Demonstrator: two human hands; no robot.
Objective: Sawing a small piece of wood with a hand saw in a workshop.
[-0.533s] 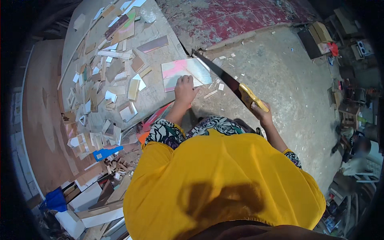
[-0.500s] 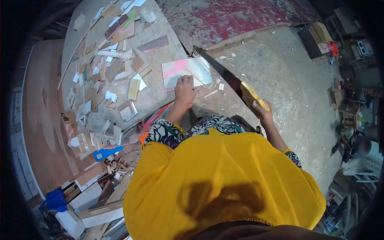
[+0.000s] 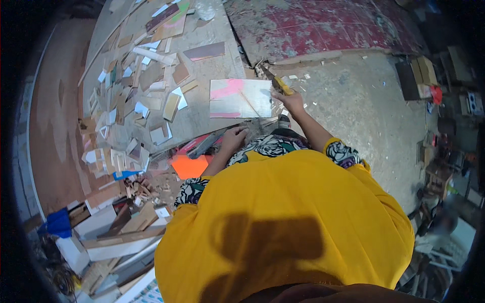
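Observation:
My right hand [image 3: 293, 101] grips the yellow handle of a handsaw [image 3: 276, 82], held beside the right edge of a square board [image 3: 225, 103] with pink paint patches and a thin diagonal strip or mark. My left hand [image 3: 235, 135] is just below the board, off its surface, with its fingers curled; what they hold, if anything, I cannot make out. The board lies at the right side of a large worn panel [image 3: 197, 76] strewn with small wood and white offcuts. An orange piece [image 3: 189, 165] lies below the panel's near edge.
A brown sheet [image 3: 55, 116] runs along the left. Piled scraps [image 3: 116, 247] and a blue object [image 3: 59, 222] lie at lower left. A red-tiled raised floor [image 3: 328, 25] borders the concrete [image 3: 369, 141]. Boxes [image 3: 419, 70] and clutter line the right edge.
My left hand has left the board and moved down. My right hand has raised the saw up and leftward to the board's right side. The camera view has shifted.

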